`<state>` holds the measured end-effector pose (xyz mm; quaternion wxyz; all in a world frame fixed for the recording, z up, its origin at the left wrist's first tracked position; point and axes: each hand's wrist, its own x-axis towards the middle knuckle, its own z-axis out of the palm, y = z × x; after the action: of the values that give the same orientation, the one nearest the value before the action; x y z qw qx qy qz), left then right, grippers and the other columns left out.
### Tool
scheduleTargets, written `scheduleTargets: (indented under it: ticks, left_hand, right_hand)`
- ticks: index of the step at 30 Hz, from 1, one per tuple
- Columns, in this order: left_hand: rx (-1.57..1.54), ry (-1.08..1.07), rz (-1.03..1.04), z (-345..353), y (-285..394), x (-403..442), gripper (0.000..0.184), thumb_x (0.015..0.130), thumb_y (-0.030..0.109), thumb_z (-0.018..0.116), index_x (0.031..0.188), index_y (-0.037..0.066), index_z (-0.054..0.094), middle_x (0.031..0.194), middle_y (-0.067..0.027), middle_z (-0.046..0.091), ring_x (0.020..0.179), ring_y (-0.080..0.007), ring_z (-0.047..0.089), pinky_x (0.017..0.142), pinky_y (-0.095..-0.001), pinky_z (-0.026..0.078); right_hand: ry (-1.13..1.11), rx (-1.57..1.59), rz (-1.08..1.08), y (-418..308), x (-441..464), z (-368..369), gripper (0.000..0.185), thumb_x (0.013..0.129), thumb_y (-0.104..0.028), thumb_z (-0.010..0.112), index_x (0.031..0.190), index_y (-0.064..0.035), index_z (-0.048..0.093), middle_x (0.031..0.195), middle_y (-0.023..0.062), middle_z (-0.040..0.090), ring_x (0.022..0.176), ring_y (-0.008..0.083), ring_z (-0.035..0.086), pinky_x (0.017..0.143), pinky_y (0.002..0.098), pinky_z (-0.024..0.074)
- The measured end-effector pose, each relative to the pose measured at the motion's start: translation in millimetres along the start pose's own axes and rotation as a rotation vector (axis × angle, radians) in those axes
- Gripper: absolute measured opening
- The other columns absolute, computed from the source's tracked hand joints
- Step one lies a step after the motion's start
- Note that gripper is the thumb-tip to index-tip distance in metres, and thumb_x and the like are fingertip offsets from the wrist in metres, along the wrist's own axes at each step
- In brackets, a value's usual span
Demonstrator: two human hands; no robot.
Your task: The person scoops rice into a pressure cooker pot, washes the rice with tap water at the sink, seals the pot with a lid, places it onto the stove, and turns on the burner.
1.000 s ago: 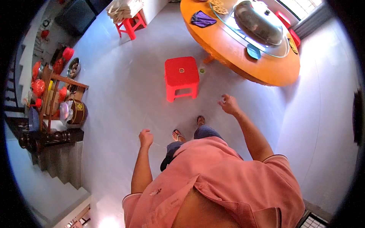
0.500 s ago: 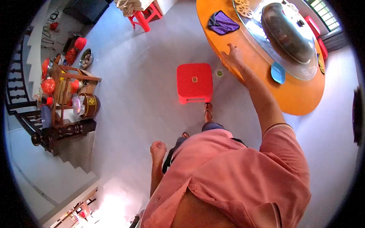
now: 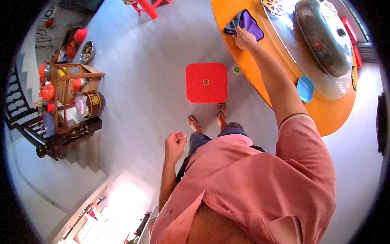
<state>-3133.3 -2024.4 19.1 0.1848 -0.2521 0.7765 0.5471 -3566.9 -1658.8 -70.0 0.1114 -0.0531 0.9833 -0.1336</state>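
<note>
My right hand reaches over the orange table at the upper right. Its fingers are bent onto the near edge of a purple and grey cloth and appear to pinch it; the fingertips are partly hidden. My left hand hangs beside my left leg above the floor, loosely curled with nothing visible in it. A red plastic stool stands in front of my feet, between the two hands.
On the table are a glass turntable, a large domed metal cover and a blue dish. Another red stool stands at the top. At left are a wooden frame, a brown barrel and a stair railing.
My right hand has moved forward from the table's edge onto the cloth, its fingers closing on it. My left hand has risen slightly. My feet have come into fuller view behind the stool.
</note>
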Motion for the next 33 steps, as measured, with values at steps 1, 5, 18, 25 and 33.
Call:
scheduleTargets:
  ticks: [1, 5, 18, 25, 33]
  left_hand:
    - [-0.023, -0.024, -0.036, 0.6, 12.1, 6.8, 0.025, 0.095, 0.011, 0.067, 0.112, -0.007, 0.062, 0.099, -0.0140, 0.071, 0.079, -0.0162, 0.070, 0.071, -0.0298, 0.058]
    - [-0.339, -0.120, -0.060, 5.4, 38.5, 49.6, 0.029, 0.100, 0.023, 0.063, 0.113, -0.003, 0.064, 0.102, -0.0117, 0.070, 0.085, -0.0146, 0.068, 0.077, -0.0302, 0.056]
    - [-0.967, -0.630, -0.236, -65.6, 157.3, 130.5, 0.066, 0.100, 0.063, 0.042, 0.114, 0.002, 0.062, 0.101, -0.0105, 0.070, 0.086, -0.0213, 0.072, 0.065, -0.0325, 0.061]
    - [-0.604, -0.269, 0.156, -101.0, 141.4, 167.7, 0.059, 0.105, 0.059, 0.038, 0.099, 0.006, 0.061, 0.088, -0.0006, 0.062, 0.078, -0.0136, 0.061, 0.070, -0.0314, 0.051]
    - [0.493, 0.022, 0.970, -129.9, 150.0, 188.9, 0.036, 0.090, 0.035, 0.071, 0.095, 0.001, 0.059, 0.088, -0.0158, 0.064, 0.082, -0.0371, 0.063, 0.075, -0.0471, 0.051]
  right_hand:
    - [0.053, -0.021, 0.017, -3.1, -2.9, 4.8, 0.044, 0.100, -0.039, 0.052, 0.132, -0.0079, 0.055, 0.110, 0.0282, 0.066, 0.102, 0.0469, 0.065, 0.085, 0.0533, 0.0532]
    - [-0.019, 0.770, 0.136, -38.9, -30.3, 9.1, 0.042, 0.102, -0.044, 0.054, 0.102, -0.0036, 0.068, 0.087, 0.0151, 0.069, 0.084, 0.0310, 0.068, 0.072, 0.0434, 0.0526]
    - [-0.780, 1.940, 0.362, -315.0, -213.1, -22.1, 0.040, 0.104, -0.044, 0.053, 0.089, -0.0072, 0.062, 0.065, 0.0033, 0.060, 0.044, 0.0149, 0.054, 0.037, 0.0266, 0.0382]
    - [-0.488, 1.389, -0.190, -340.9, -214.4, -90.1, 0.027, 0.104, -0.026, 0.056, 0.095, -0.0019, 0.062, 0.079, -0.0030, 0.055, 0.073, 0.0061, 0.052, 0.062, 0.0265, 0.0447]
    - [0.068, 1.009, -0.778, -338.2, -192.0, -161.7, 0.031, 0.094, -0.020, 0.069, 0.079, 0.0028, 0.054, 0.109, 0.0174, 0.052, 0.102, 0.0286, 0.052, 0.091, 0.0401, 0.0408]
